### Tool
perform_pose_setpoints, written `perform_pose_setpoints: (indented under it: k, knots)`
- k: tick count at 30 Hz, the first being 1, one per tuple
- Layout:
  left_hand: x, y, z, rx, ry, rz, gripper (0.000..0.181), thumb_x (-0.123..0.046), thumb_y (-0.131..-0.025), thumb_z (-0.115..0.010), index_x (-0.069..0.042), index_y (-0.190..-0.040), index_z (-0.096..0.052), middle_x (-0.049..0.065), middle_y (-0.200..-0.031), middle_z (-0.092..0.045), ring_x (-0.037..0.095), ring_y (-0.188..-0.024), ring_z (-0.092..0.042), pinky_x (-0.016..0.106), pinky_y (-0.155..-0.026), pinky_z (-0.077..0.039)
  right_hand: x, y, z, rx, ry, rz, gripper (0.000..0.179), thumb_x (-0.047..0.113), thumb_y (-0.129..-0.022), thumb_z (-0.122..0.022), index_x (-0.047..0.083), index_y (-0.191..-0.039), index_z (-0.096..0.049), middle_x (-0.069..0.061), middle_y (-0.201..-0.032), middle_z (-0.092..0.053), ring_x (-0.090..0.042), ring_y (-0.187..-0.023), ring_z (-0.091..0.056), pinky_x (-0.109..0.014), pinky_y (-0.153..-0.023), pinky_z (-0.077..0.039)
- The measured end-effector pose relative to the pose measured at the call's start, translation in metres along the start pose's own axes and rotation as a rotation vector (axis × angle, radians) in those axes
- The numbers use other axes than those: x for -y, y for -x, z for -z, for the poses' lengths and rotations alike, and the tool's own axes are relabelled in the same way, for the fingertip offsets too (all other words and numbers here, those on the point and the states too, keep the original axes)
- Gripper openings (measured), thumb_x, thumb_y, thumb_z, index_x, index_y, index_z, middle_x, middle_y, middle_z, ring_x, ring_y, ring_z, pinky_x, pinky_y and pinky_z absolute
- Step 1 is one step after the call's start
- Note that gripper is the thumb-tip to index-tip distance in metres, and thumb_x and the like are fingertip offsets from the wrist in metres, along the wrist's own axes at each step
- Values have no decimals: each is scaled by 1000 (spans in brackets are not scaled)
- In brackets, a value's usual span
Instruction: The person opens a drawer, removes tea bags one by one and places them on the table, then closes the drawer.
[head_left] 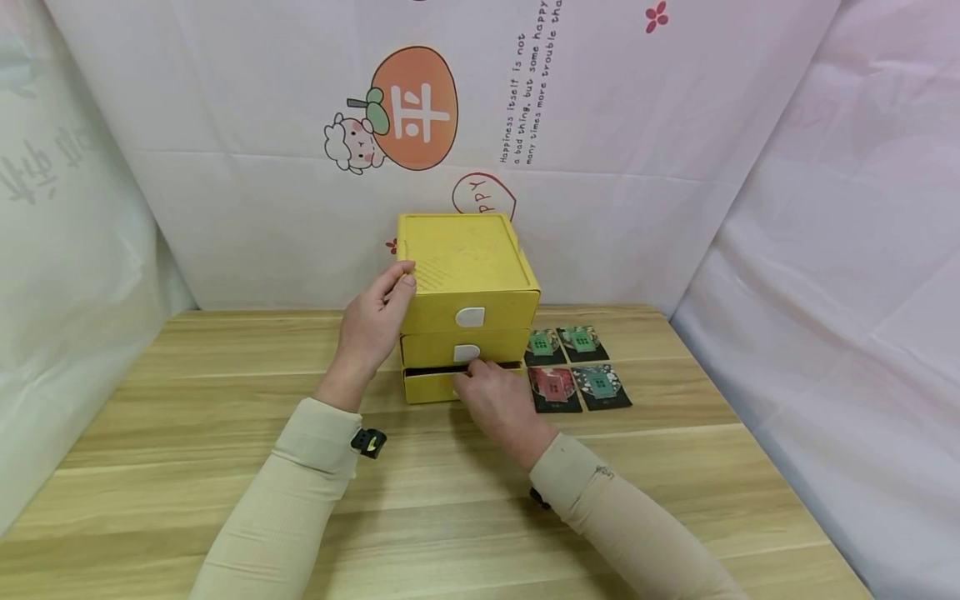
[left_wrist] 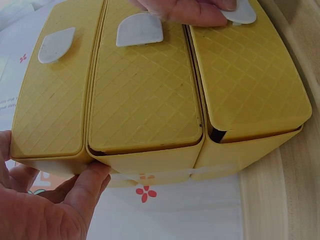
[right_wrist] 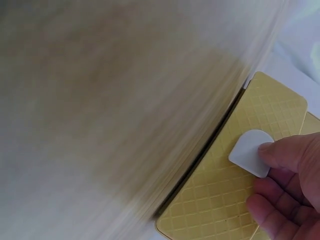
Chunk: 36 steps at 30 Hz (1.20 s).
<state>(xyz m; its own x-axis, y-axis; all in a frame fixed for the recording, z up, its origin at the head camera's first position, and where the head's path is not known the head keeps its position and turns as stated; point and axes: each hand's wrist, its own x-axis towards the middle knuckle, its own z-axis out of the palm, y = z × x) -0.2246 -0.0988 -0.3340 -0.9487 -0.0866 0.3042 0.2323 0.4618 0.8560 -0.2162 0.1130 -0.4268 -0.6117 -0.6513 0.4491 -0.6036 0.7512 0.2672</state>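
Note:
A yellow drawer box (head_left: 467, 254) with three stacked drawers stands on the table, a white tab on each front. The bottom drawer (head_left: 429, 388) is pulled out slightly, with a dark gap along its top. My right hand (head_left: 501, 408) pinches that drawer's white tab (right_wrist: 248, 152), the thumb on its face and the other fingers bent beside it. My left hand (head_left: 372, 321) rests against the box's left side near the upper front corner. In the left wrist view, its fingers (left_wrist: 92, 186) touch the side wall. The middle drawer (left_wrist: 145, 90) sits almost flush. The bottom drawer's contents are hidden.
Several dark square packets (head_left: 600, 386) with green and red prints lie right of the box on the wooden table (head_left: 420, 517). Behind the box hangs a white printed cloth (head_left: 615, 208), and more cloth covers both sides.

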Motion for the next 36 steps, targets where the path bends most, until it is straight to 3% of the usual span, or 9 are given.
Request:
perform_pose_setpoints:
  k: [12, 36]
  knots:
    - [1, -1, 0, -4, -14, 1, 55, -61, -107, -41, -34, -152, -55, 1, -148, -63, 26, -134, -60, 53, -103, -49, 4, 5, 5, 9, -33, 6, 12, 6, -96, -73, 17, -95, -77, -4, -80, -68, -19, -69, -64, -35, -49, -54]
    - [-1, 0, 0, -3, -10, 0, 54, -61, -107, -42, -34, -152, -55, 0, -149, -62, 27, -133, -60, 53, -102, -50, 10, 16, 15, 24, -58, 6, 9, 6, -96, -74, 14, -92, -76, -3, -78, -64, -15, -67, -61, -31, -51, -54]
